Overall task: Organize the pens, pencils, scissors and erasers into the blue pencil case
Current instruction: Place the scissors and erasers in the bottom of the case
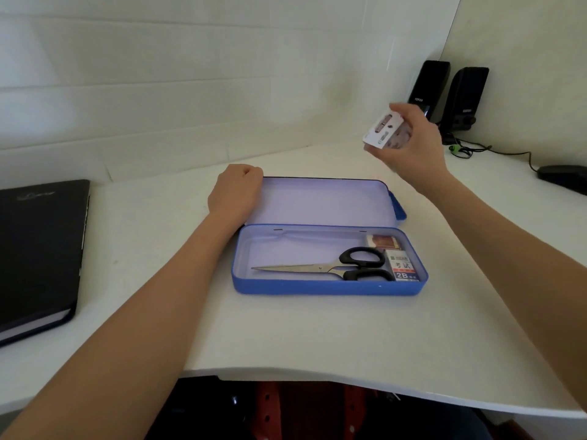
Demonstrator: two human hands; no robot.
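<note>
Head view: the blue pencil case [328, 289] lies open at frame centre on the white surface [286, 338], long axis left-right; the scissors [330, 268] inside point left, with two erasers [401, 265] at the right end. The left hand [235, 193], fingers curled, rests at the lid's left edge; its fingertips are hidden. The right hand [416, 144], upper right, pinches a blurred white eraser [382, 131] above the surface, near two black speakers [451, 96].

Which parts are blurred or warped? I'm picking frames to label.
Head view: the small white packaged eraser in the right hand is motion-smeared, its print unreadable; the black-handled steel scissors in the open blue pencil case are sharp; wide-angle bending curves the white desk edge; light is soft, without glare.
</note>
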